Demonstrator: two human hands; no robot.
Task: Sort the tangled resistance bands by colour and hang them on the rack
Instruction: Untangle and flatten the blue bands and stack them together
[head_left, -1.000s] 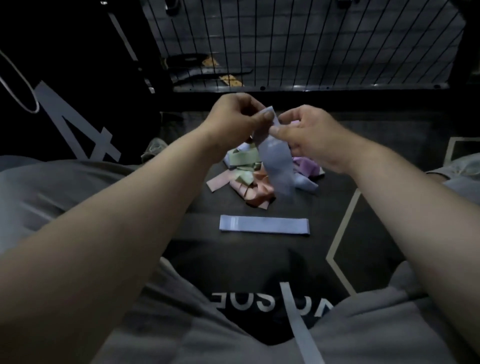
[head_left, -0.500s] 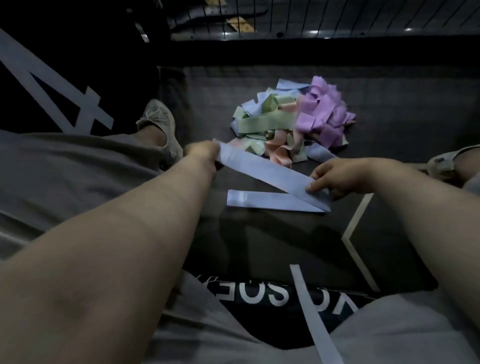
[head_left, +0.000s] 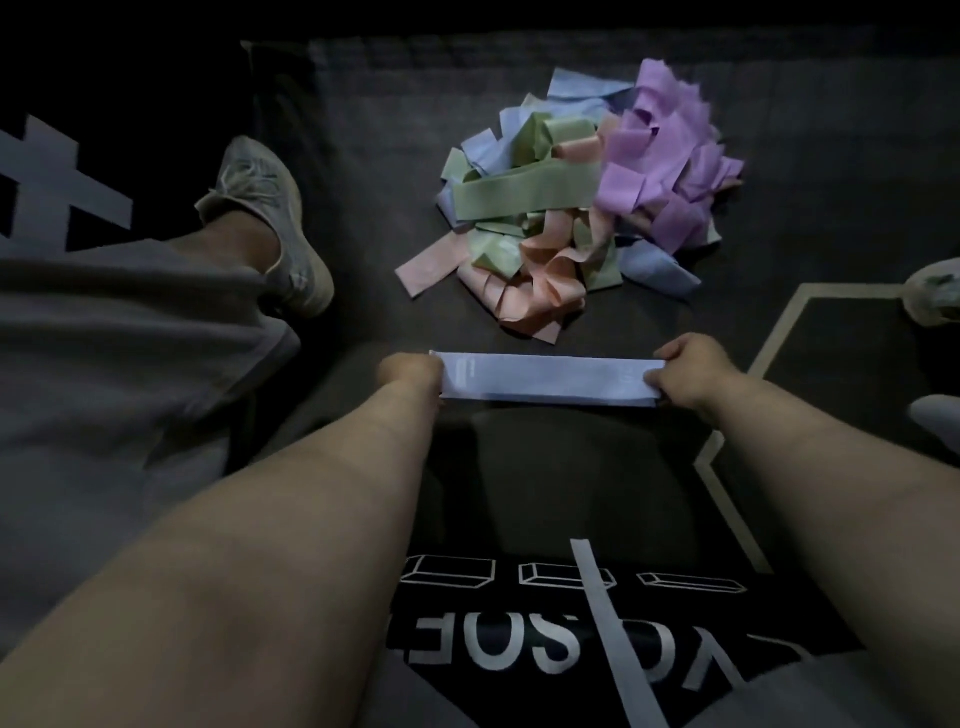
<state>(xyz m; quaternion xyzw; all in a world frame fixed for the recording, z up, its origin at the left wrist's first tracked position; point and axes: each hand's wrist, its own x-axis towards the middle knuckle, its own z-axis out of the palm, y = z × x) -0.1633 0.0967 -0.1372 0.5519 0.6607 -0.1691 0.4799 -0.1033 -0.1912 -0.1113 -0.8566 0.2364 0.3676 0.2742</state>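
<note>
Noted a pale blue band (head_left: 545, 378), drawn straight and flat on the dark mat (head_left: 779, 130), just nearer than the tangled pile (head_left: 571, 208) and apart from it. Gripped at both ends: left hand (head_left: 410, 371) with fingers curled round one end, right hand (head_left: 685, 371) pinching the other between thumb and fingers. Possibly laid over a second blue strip; too dim to tell. Judged light, soft, stretchy, limp once slack, a little slick. Best taken at the end folds, or through the loop for hanging; likely to snag if tugged mid-length out of the pile. Seen left of the pile: a pale shoe (head_left: 270, 223). No rack in view.
</note>
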